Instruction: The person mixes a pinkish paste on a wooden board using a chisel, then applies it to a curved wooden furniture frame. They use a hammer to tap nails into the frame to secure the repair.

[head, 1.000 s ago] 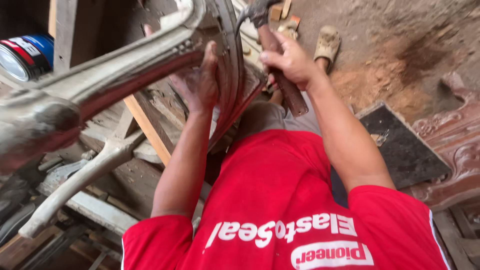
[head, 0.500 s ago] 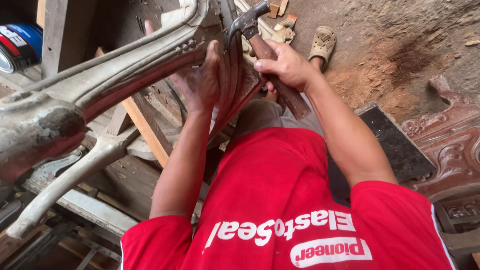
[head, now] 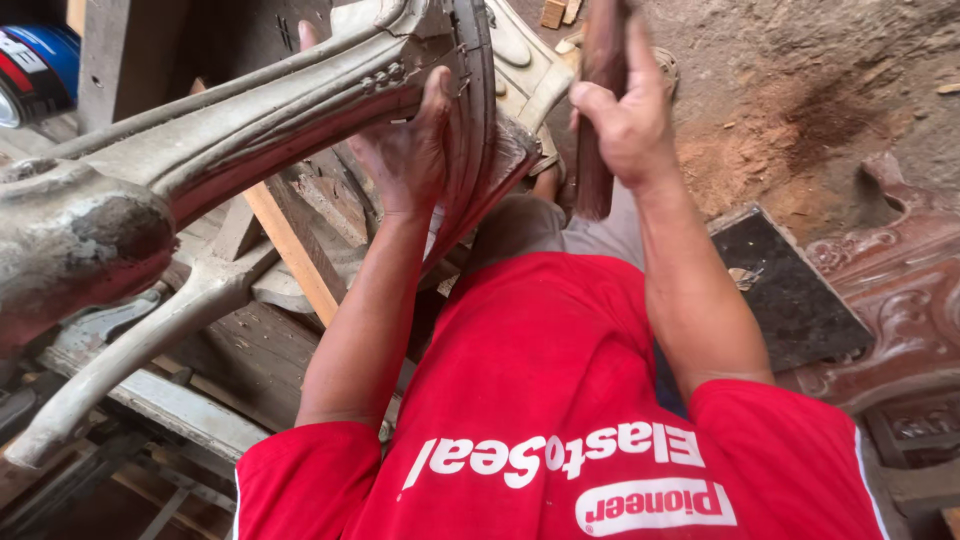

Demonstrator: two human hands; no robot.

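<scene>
Filling the near edge of the view, a red shirt (head: pixel 560 400) with white lettering covers the person's chest, and both bare forearms reach away from it. The left hand (head: pixel 410 150) is pressed against the carved wooden chair frame (head: pixel 260 120), fingers spread over the curved, ribbed rim where the pale grey arm of the frame meets it; the palm lies flat on the wood, bracing rather than closing fully around it. The right hand (head: pixel 625 120) is clamped tight around a dark reddish wooden handle (head: pixel 597 110), which stands nearly upright and runs out of the top of the view, so its head cannot be seen. The two hands are apart, with the rim of the frame between them. The frame lies tilted across the left of the view, its rounded, worn end (head: pixel 80 240) closest to the camera and a second curved leg (head: pixel 130 360) hanging below it. Under it lie rough planks and a pale wooden slat (head: pixel 290 250). To the right of the person a dark flat slab (head: pixel 780 290) rests on the ground, with a reddish-brown carved panel (head: pixel 900 300) just beside it. Farther off lies the bare dirt floor (head: pixel 800 100), stained reddish near the middle, with small wood scraps (head: pixel 553 12). A blue can (head: pixel 35 70) sits at the far left.
</scene>
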